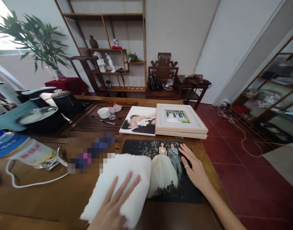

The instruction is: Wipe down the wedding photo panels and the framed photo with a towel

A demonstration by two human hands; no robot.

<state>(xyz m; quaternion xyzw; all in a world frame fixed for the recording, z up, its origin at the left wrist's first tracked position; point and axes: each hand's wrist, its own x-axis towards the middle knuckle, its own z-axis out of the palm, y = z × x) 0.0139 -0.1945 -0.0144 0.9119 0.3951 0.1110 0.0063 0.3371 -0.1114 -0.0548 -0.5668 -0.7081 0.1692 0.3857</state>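
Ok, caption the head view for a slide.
Left hand on a white cloth, right hand on a couple's photo.

Daylight glares from the upper-left window (0, 11), the edges look stretched, and pixelation masks part of the table (48, 201).

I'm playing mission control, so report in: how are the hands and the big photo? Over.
Left fingers spread on white wipe. Right fingers at right edge of photo. Photo flat on table. White wipe covers its lower left.

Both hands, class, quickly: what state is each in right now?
Left hand: open, fingers spread on the white wipe.
Right hand: open, at the wedding photo's right edge.
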